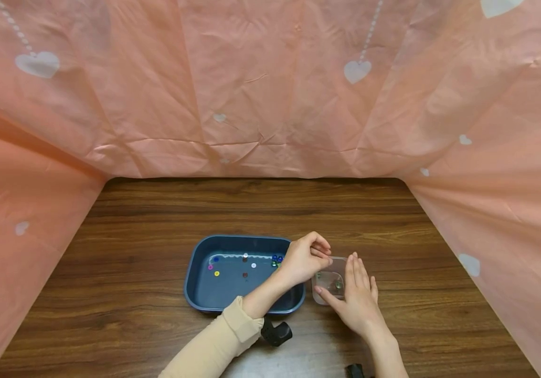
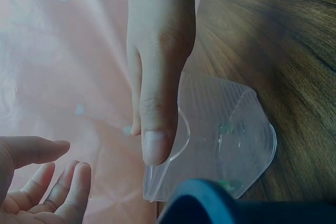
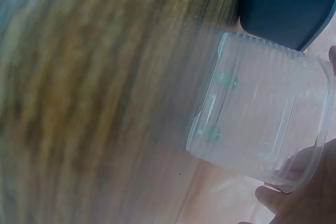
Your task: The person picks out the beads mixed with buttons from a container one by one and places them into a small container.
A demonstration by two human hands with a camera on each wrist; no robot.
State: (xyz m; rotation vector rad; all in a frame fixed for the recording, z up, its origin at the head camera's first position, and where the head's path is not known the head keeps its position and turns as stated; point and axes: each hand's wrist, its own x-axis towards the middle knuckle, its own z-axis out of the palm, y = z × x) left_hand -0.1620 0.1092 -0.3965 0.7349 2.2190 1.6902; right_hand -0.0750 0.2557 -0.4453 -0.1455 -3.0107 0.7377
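My left hand is above the right end of the blue tray, its fingertips by the clear container's left rim. In the left wrist view its thumb and bent fingers are apart, with nothing visible between them. The clear plastic container stands on the table to the tray's right, with a few small green pieces inside. At the container's right side lies my right hand, fingers straight along the edge and thumb stretched across the near part of the rim.
Small round pieces in white, yellow, pink, brown and blue are scattered in the tray, with a cluster at its right end. Black wrist gear sits below my left forearm. A pink heart-printed curtain encloses the wooden table.
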